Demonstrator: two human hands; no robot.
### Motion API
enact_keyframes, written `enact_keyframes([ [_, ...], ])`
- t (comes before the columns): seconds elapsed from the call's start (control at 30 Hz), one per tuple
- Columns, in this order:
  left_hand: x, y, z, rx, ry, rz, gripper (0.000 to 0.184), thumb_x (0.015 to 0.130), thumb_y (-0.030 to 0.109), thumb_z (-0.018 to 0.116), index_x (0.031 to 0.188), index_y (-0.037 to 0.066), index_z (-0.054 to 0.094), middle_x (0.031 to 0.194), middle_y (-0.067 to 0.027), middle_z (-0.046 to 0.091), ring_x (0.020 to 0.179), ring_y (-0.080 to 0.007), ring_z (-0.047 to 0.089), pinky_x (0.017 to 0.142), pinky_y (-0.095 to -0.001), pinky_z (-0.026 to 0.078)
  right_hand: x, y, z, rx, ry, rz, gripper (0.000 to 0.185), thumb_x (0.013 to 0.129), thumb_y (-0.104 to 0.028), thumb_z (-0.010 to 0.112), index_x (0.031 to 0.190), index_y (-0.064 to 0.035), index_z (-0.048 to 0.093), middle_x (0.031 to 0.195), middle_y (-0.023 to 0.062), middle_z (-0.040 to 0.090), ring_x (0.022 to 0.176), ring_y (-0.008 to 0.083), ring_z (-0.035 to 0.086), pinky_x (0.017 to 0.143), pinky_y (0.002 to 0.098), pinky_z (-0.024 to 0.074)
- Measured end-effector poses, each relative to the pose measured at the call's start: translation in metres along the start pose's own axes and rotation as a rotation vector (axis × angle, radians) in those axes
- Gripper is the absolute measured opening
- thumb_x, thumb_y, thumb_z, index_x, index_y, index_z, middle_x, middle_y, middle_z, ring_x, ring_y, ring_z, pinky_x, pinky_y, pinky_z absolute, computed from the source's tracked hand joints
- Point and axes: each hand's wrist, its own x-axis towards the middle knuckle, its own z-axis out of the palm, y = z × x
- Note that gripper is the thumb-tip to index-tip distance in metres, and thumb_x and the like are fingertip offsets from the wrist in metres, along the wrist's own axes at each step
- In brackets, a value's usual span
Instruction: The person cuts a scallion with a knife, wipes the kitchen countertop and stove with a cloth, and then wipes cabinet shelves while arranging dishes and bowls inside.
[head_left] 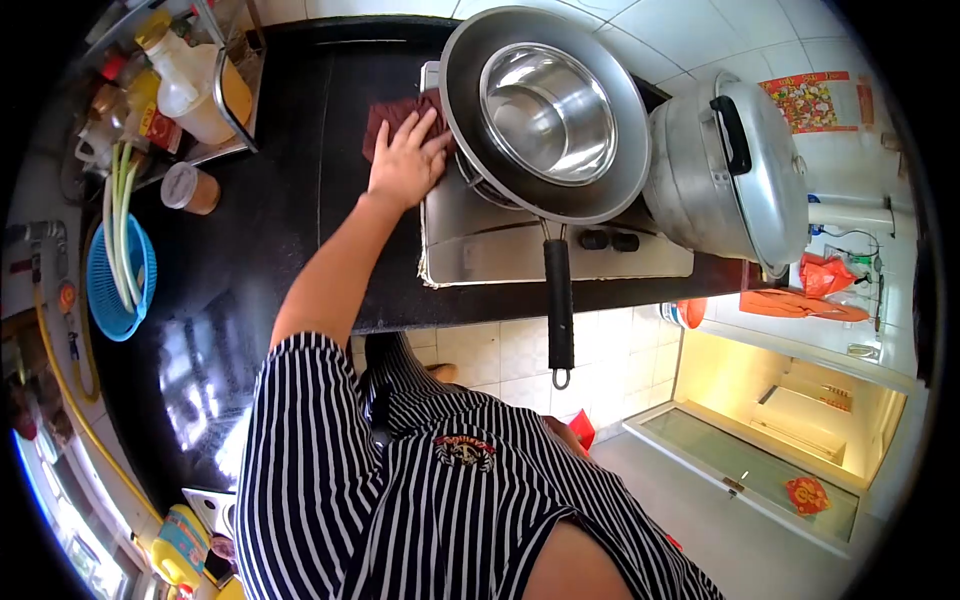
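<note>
My left hand (pixel 405 158) lies palm down on a dark red cloth (pixel 378 122), with the fingers spread over it. Under the cloth is the black counter, right at the left edge of the gas stove (pixel 470 262). Close to my fingertips, a big grey wok (pixel 462 100) rests on the stove, its black handle pointing toward me. A shiny steel bowl (pixel 548 115) sits inside the wok. My right hand does not show; only some skin is visible at the right side of my striped shirt (pixel 420 500).
A large lidded metal pot (pixel 700 170) stands right of the wok, tilted in this view. On the left are a rack of bottles (pixel 180 90), a small jar (pixel 190 188) and a blue basket (pixel 135 310) with scallions (pixel 120 225). A cabinet (pixel 750 480) is at lower right.
</note>
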Motion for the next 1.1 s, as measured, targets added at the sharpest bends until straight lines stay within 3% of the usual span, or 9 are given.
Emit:
enact_keyframes([
  [0.2, -0.114, 0.053, -0.028, -0.144, 0.064, -0.065, 0.042, 0.092, 0.028, 0.054, 0.135, 0.025, 0.056, 0.153, -0.0043, 0.037, 0.141, -0.0222, 0.034, 0.113, -0.0547, 0.026, -0.005, 0.017, -0.011, 0.035, -0.027, 0.027, 0.032, 0.097, -0.024, 0.058, 0.123, -0.0060, 0.062, 0.107, 0.0159, 0.071, 0.099, 0.0225, 0.066, 0.086, 0.0319, 0.0510],
  [0.27, -0.132, 0.061, -0.028, -0.194, 0.055, -0.139, 0.041, 0.094, 0.028, 0.052, 0.135, 0.023, 0.056, 0.152, -0.0040, 0.039, 0.141, -0.0215, 0.035, 0.116, -0.0542, 0.020, -0.004, 0.028, -0.004, 0.074, 0.028, 0.089, 0.032, 0.097, -0.021, 0.056, 0.125, -0.0065, 0.060, 0.107, 0.0152, 0.071, 0.099, 0.0231, 0.067, 0.085, 0.0321, 0.0513],
  [0.43, -0.082, 0.054, -0.018, -0.166, 0.112, -0.241, 0.043, 0.094, 0.028, 0.051, 0.137, 0.027, 0.052, 0.150, -0.0064, 0.041, 0.141, -0.0228, 0.034, 0.115, -0.0553, 0.021, -0.009, -0.003, -0.008, 0.069, 0.034, 0.056, 0.032, 0.097, -0.021, 0.056, 0.125, -0.0064, 0.060, 0.107, 0.0158, 0.070, 0.100, 0.0238, 0.067, 0.085, 0.0327, 0.0513],
  [0.63, 0.028, 0.012, 0.010, -0.077, 0.089, -0.253, 0.044, 0.094, 0.035, 0.049, 0.135, 0.020, 0.055, 0.156, -0.0060, 0.033, 0.144, -0.0238, 0.029, 0.113, -0.0581, 0.022, -0.008, -0.050, -0.015, 0.078, 0.054, 0.013, 0.031, 0.097, -0.021, 0.056, 0.125, -0.0063, 0.060, 0.107, 0.0165, 0.070, 0.100, 0.0245, 0.067, 0.085, 0.0334, 0.0514],
  [0.73, 0.026, 0.011, 0.015, -0.042, 0.139, -0.208, 0.042, 0.093, 0.034, 0.051, 0.132, 0.018, 0.056, 0.156, -0.0058, 0.033, 0.144, -0.0228, 0.030, 0.113, -0.0573, 0.024, -0.004, -0.066, -0.018, 0.081, 0.060, -0.002, 0.031, 0.097, -0.020, 0.055, 0.125, -0.0063, 0.060, 0.107, 0.0168, 0.070, 0.100, 0.0249, 0.067, 0.085, 0.0338, 0.0514],
  [0.77, 0.011, 0.014, 0.013, -0.071, 0.147, -0.180, 0.041, 0.095, 0.031, 0.049, 0.136, 0.025, 0.054, 0.152, -0.0071, 0.039, 0.141, -0.0236, 0.035, 0.115, -0.0556, 0.021, -0.001, -0.072, -0.020, 0.086, 0.061, -0.005, 0.031, 0.097, -0.020, 0.055, 0.125, -0.0063, 0.060, 0.107, 0.0169, 0.070, 0.100, 0.0251, 0.067, 0.085, 0.0339, 0.0514],
  [0.83, -0.032, 0.022, -0.007, -0.177, 0.207, -0.122, 0.041, 0.089, 0.028, 0.057, 0.130, 0.023, 0.060, 0.146, -0.0086, 0.045, 0.137, -0.0241, 0.039, 0.112, -0.0566, 0.025, 0.003, -0.083, -0.023, 0.095, 0.064, -0.007, 0.031, 0.097, -0.020, 0.055, 0.125, -0.0063, 0.059, 0.107, 0.0172, 0.070, 0.100, 0.0253, 0.067, 0.085, 0.0341, 0.0514],
  [0.93, -0.078, 0.030, -0.025, -0.162, 0.098, -0.120, 0.045, 0.092, 0.032, 0.054, 0.136, 0.025, 0.055, 0.148, -0.0114, 0.043, 0.139, -0.0269, 0.037, 0.113, -0.0577, 0.021, 0.011, -0.093, -0.028, 0.107, 0.064, -0.005, 0.031, 0.097, -0.020, 0.055, 0.125, -0.0062, 0.059, 0.108, 0.0175, 0.070, 0.100, 0.0257, 0.067, 0.085, 0.0345, 0.0514],
  [1.1, -0.011, 0.016, -0.012, -0.072, 0.126, -0.261, 0.047, 0.094, 0.034, 0.049, 0.141, 0.024, 0.050, 0.147, -0.0095, 0.046, 0.138, -0.0263, 0.038, 0.114, -0.0568, 0.021, 0.020, -0.110, -0.033, 0.122, 0.064, 0.004, 0.031, 0.097, -0.020, 0.055, 0.125, -0.0062, 0.059, 0.108, 0.0181, 0.070, 0.101, 0.0263, 0.067, 0.085, 0.0351, 0.0515],
])
